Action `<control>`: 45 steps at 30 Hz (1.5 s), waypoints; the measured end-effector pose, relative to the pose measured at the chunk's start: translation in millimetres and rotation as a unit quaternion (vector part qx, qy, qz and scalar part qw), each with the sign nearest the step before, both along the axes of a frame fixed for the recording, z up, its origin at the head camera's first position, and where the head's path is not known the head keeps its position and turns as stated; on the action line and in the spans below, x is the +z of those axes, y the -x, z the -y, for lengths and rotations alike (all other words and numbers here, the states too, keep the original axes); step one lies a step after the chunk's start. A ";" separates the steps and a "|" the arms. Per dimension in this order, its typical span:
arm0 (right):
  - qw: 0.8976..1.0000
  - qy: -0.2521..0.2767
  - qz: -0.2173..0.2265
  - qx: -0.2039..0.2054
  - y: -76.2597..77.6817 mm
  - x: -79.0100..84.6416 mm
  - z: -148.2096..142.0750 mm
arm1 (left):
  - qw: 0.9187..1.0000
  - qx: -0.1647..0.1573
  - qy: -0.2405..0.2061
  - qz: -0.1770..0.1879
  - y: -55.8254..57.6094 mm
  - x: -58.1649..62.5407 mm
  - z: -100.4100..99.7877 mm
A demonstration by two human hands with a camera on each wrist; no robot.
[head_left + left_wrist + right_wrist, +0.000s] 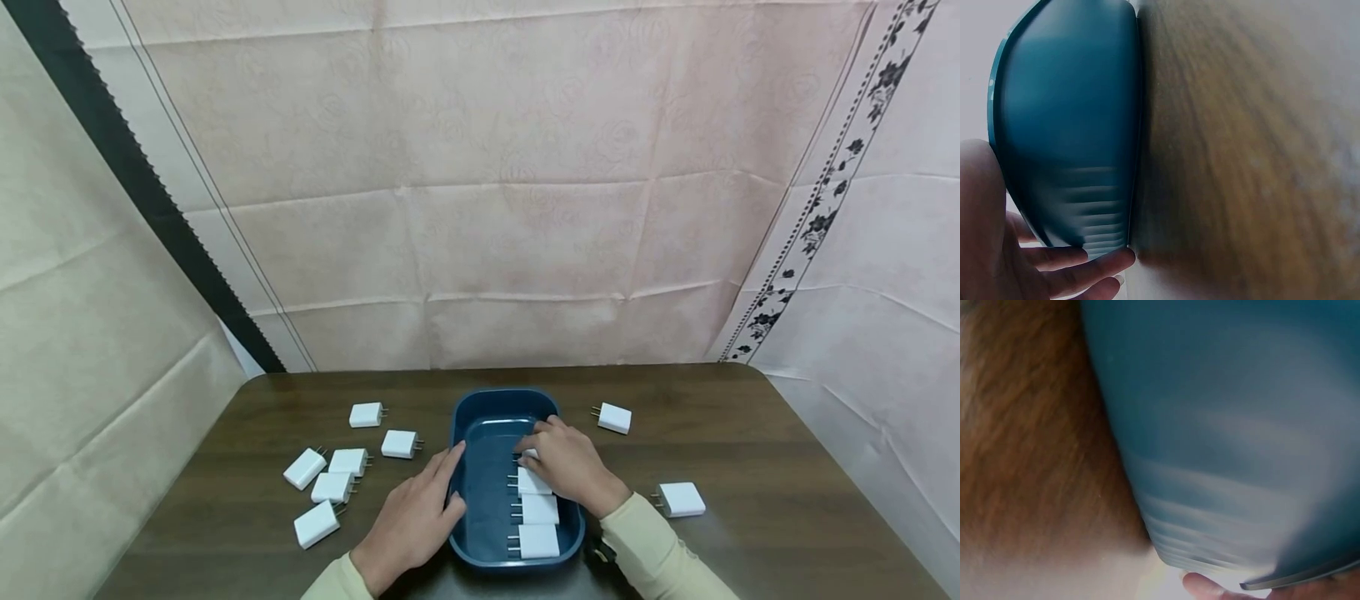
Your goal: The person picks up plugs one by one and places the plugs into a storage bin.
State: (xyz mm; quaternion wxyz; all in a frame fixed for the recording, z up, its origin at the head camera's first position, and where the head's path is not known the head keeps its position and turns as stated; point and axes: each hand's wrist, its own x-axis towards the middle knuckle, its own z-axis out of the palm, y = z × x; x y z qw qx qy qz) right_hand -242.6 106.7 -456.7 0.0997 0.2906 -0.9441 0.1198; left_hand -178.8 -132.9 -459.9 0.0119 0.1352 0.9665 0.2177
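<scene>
A blue tray (483,554) stands on the table, with several white plug-in chargers (538,542) in a column along its right side, prongs to the left. My right hand (566,462) reaches over the right rim and pinches the farthest charger (531,453) in that column, mostly covered by the fingers. On the left, my left hand (420,512) rests against the tray's side with its fingers extended. In the left wrist view, the fingers (1088,272) touch the tray's ribbed outer wall (1072,112). The right wrist view has the tray wall (1222,425) and a fingertip (1200,586) below.
Several loose chargers (317,524) lie on the brown table (247,467) left of the tray. To the right are two more, one charger (615,418) toward the back and another charger (681,499) nearer. A pale cloth (525,208) hangs behind the table.
</scene>
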 end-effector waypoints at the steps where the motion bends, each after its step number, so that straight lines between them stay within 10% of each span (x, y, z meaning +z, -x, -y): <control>1: 1.000 0.003 0.001 0.000 0.2 0.2 -0.1 | 1.000 0.000 0.000 -0.001 0.4 0.0 0.2; 27: 1.000 0.016 -0.002 -0.010 -2.1 2.1 0.4 | 1.000 0.002 -0.001 0.013 -0.3 1.8 -0.6; 45: 0.977 0.143 -0.125 -0.101 9.9 17.8 -19.2 | 1.000 0.008 0.002 0.012 0.6 0.8 -1.8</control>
